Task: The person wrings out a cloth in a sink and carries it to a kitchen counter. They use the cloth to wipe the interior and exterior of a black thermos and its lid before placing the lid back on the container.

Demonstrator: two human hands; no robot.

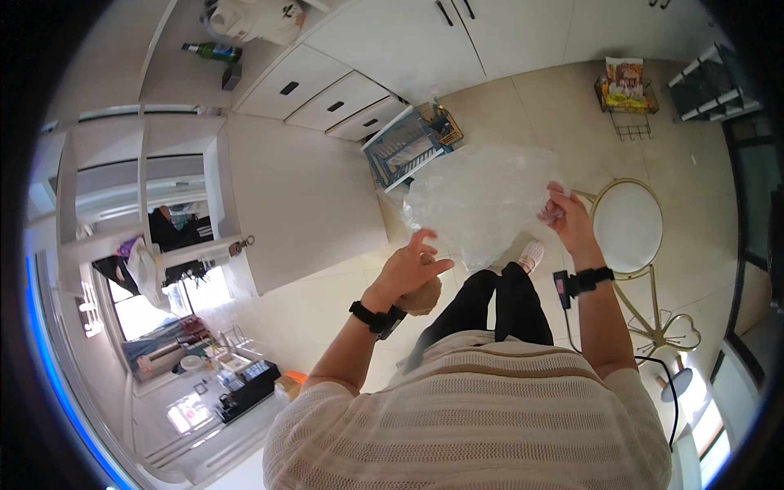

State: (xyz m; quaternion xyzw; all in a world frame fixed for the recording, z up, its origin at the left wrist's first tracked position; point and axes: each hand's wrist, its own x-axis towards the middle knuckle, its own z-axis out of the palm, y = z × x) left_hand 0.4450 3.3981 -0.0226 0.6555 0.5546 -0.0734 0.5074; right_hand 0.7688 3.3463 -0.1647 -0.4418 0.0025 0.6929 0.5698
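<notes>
A large translucent plastic bag is spread out in front of my legs. At its right edge, my right hand has its fingers closed on the thin film. My left hand is at the bag's lower left corner, with the thumb and fingers apart. A brown, fuzzy-looking round object shows beneath the left palm; whether the hand holds it or only covers it is unclear. Both wrists wear black straps with small devices, and a cable runs from the right one.
A blue-grey slatted rack and a small basket stand by white drawers. To the right is a gold-framed chair with a round white part. A wire basket with packets sits farther off.
</notes>
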